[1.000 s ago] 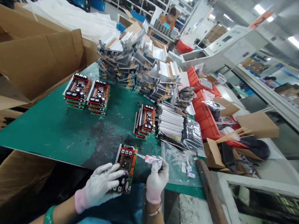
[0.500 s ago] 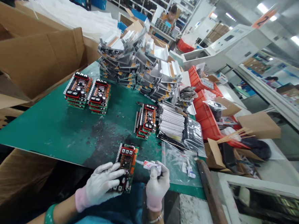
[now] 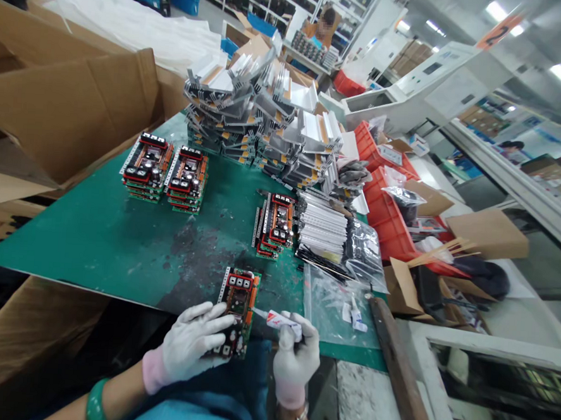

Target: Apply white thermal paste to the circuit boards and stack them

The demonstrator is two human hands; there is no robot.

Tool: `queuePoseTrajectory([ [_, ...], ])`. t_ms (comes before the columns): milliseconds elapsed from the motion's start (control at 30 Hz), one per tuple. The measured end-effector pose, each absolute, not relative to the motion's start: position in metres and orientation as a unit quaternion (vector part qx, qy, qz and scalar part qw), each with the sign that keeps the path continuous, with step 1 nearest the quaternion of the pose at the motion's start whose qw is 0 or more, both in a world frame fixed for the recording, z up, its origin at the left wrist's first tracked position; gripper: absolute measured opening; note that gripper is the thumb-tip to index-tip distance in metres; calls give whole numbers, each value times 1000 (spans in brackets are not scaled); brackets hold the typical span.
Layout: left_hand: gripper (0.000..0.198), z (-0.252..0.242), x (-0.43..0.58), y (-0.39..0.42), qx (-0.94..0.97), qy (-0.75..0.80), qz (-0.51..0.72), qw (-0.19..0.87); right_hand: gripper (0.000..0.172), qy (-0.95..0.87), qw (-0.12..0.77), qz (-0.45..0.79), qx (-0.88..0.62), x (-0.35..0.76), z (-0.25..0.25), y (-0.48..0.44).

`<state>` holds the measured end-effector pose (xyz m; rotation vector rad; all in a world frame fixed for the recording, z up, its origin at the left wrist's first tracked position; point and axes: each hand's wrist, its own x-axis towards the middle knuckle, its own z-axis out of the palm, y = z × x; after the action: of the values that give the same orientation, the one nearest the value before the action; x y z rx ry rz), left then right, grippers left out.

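A circuit board (image 3: 241,296) with red-framed parts and an orange strip lies at the table's front edge, its near end over my lap. My left hand (image 3: 196,339), in a white glove, grips its left side, fingers across the top; the thumb is hidden. In my gloved right hand (image 3: 296,357) is a small white glue tube (image 3: 283,323) with red print, pinched between thumb and fingers. The tube points left, its thin nozzle at the board's right edge, by the orange strip. Whether glue comes out is too small to tell.
Stacked circuit boards (image 3: 187,179) stand at the left and more boards (image 3: 277,219) in the middle. Behind rises a pile of metal heat sinks (image 3: 262,120). At right are a plastic bag (image 3: 322,307) with another tube (image 3: 358,319), a wooden bar (image 3: 399,369) and red bins (image 3: 389,210).
The glue tube has tilted, its back end lower and its nozzle nearer the board's right edge. My right hand has shifted slightly. My left hand stays on the board.
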<state>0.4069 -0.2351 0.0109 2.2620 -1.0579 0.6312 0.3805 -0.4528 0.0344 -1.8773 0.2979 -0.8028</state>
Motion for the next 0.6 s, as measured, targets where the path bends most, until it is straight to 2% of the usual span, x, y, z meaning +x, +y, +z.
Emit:
queuePoseTrajectory([
  [233, 17, 18, 407, -236, 847, -388, 237, 276, 12, 55, 477, -342, -808, 376, 32, -456],
  [433, 17, 12, 406, -238, 844, -386, 238, 286, 17, 112, 498, -336, -791, 374, 31, -455],
  [600, 27, 8, 402, -244, 843, -345, 235, 340, 25, 140, 509, -313, -790, 373, 35, -455],
])
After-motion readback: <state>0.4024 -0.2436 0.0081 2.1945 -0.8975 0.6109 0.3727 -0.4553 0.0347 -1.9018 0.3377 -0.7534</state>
